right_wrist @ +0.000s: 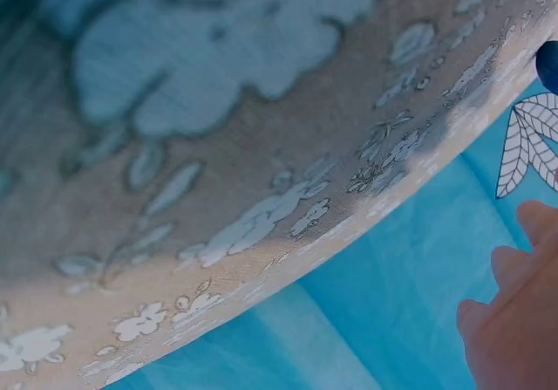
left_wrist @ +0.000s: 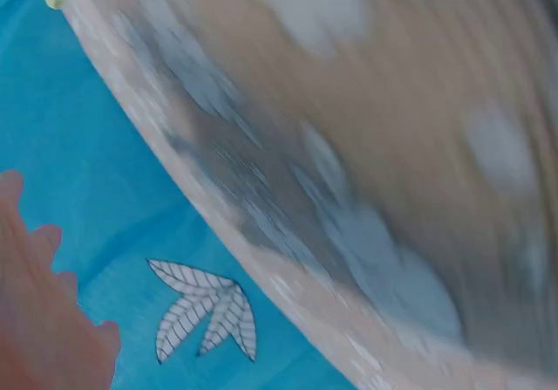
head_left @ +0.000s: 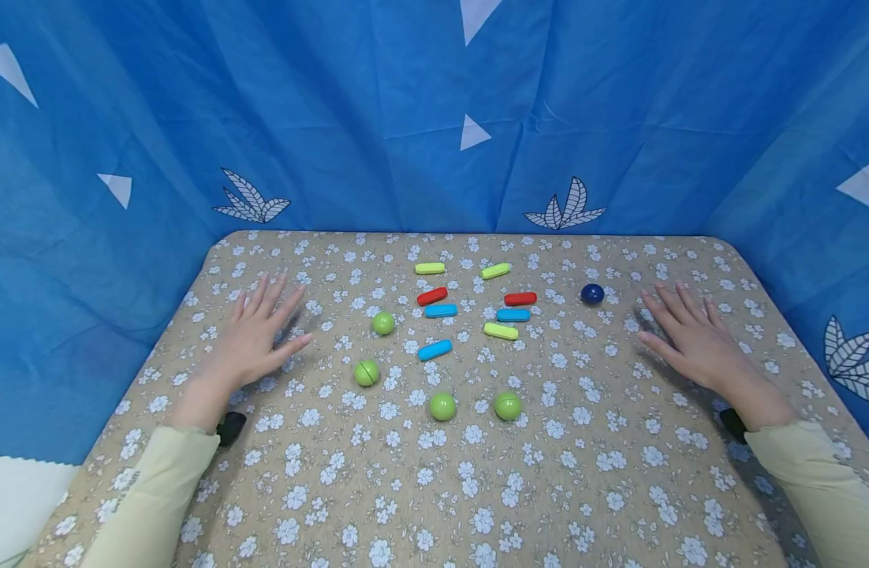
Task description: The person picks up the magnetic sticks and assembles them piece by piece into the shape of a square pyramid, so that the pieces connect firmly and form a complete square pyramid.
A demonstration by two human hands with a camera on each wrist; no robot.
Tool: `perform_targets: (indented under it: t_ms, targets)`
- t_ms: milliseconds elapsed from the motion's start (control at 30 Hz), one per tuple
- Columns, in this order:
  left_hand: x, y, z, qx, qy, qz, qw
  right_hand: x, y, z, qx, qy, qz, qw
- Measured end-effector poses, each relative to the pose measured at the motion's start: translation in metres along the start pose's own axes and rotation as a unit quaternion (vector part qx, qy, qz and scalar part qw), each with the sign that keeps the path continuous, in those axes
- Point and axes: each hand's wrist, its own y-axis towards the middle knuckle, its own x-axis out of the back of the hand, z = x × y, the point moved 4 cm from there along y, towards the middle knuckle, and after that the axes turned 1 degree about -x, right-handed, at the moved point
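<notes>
My left hand (head_left: 246, 343) is spread with straight fingers over the left side of the flowered cloth, holding nothing. Over the right side, my right hand (head_left: 697, 343) is likewise spread and holds nothing. Nearest the right hand lies a dark blue ball (head_left: 592, 294). Closest to the left hand are two green balls, one (head_left: 367, 373) with a dark seam line and another (head_left: 382, 323) farther back. Two more green balls, one at centre (head_left: 442, 407) and one to its right (head_left: 508, 406), lie toward the front. The left wrist view shows fingertips (left_wrist: 44, 242) above the cloth's edge.
Between the hands lie short sticks: yellow (head_left: 430, 269), red (head_left: 432, 297) and blue (head_left: 441, 311), several in all, in two loose columns. The flowered tablecloth (head_left: 406, 489) covers the table. A blue curtain (head_left: 420, 181) with white leaf prints hangs behind and at both sides.
</notes>
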Motion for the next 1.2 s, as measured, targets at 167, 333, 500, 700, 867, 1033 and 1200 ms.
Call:
perform_targets:
  t_ms: [167, 333, 500, 700, 867, 1033, 1200]
  targets:
    - [0.004, 0.004, -0.018, -0.012, -0.031, -0.016, 0.9993, 0.0, -0.001, 0.001, 0.002, 0.002, 0.0, 1.0]
    - [0.01, 0.007, -0.043, -0.031, -0.057, -0.037, 0.9972, 0.001, -0.001, 0.006, 0.009, -0.005, -0.007, 0.9999]
    - [0.015, 0.004, -0.072, -0.041, -0.088, -0.033, 0.9947, 0.0, -0.004, 0.017, 0.028, -0.004, -0.012, 0.9995]
    - [0.015, 0.004, -0.11, -0.069, -0.125, -0.028, 0.9894, 0.004, -0.007, 0.035, 0.03, -0.004, -0.018, 0.9994]
    - [0.014, 0.009, -0.133, -0.091, -0.166, -0.042, 0.9809, 0.009, -0.002, 0.051, 0.037, 0.005, -0.03, 0.9988]
    - [0.009, 0.015, -0.146, -0.094, -0.187, -0.052, 0.9764, 0.012, 0.002, 0.069, 0.061, 0.015, -0.048, 0.9969]
    - [0.0, 0.02, -0.157, -0.093, -0.221, -0.045, 0.9699, 0.014, 0.004, 0.089, 0.079, 0.025, -0.051, 0.9952]
